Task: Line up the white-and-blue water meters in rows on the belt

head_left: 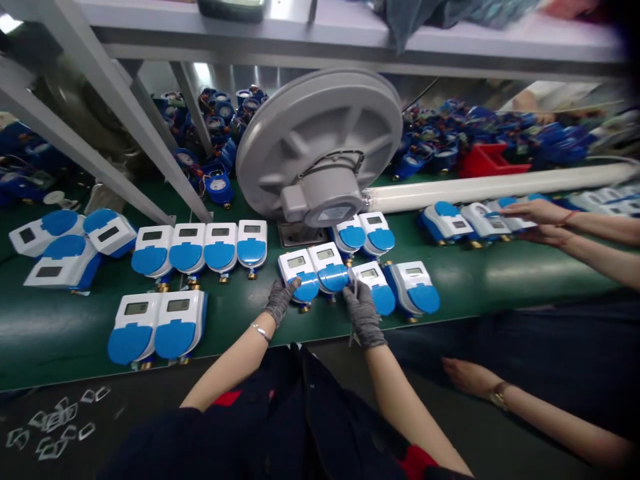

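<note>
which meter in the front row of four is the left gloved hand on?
The leftmost of the four, meter: the left hand touches its lower left corner. The right hand is at the third meter; the other two are untouched.

a green surface (60,333) runs across the frame's middle. grey metal struts (115,133) slant down at upper left under a pale shelf (320,33) along the top. dark floor (125,407) below.

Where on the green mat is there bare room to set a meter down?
Bare green mat lies left of the front pair of meters, and between that pair and the left hand. Also right of the end meter. The back row is packed.
</note>
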Demonstrator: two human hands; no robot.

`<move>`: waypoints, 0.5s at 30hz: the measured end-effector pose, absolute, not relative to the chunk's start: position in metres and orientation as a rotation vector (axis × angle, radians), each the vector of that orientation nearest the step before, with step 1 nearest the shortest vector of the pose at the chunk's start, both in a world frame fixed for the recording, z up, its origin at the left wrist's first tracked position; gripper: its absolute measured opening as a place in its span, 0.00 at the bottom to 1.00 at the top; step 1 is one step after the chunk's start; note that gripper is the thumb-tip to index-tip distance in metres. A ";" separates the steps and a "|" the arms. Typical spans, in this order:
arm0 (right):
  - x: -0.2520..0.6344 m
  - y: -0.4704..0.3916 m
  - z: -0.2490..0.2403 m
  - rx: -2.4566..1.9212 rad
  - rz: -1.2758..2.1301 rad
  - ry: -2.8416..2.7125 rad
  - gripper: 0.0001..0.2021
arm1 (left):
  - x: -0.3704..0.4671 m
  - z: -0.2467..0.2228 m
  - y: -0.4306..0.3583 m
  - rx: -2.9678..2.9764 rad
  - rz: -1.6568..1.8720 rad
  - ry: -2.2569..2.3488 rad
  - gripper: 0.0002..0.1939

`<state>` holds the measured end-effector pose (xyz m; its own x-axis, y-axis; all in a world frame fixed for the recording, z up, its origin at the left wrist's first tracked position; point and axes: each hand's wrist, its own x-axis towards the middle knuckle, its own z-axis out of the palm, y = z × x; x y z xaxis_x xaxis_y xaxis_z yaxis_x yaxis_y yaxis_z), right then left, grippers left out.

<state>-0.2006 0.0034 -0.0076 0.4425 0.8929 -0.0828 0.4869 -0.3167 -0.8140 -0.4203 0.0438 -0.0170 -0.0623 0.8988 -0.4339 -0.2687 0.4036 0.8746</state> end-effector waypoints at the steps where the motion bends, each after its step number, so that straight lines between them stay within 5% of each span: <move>1: -0.200 0.016 -0.008 -1.971 0.732 -1.151 0.24 | -0.411 -0.022 0.051 0.637 1.090 1.304 0.29; 15: -0.199 0.086 -0.018 -1.673 1.156 -1.145 0.31 | -0.437 -0.021 -0.006 0.540 1.290 1.301 0.44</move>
<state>-0.1986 0.0858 -0.0180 0.1782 0.9528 -0.2458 0.2366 -0.2839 -0.9292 -0.4366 -0.0062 -0.0215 -0.2266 0.8935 -0.3878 -0.3803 0.2854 0.8797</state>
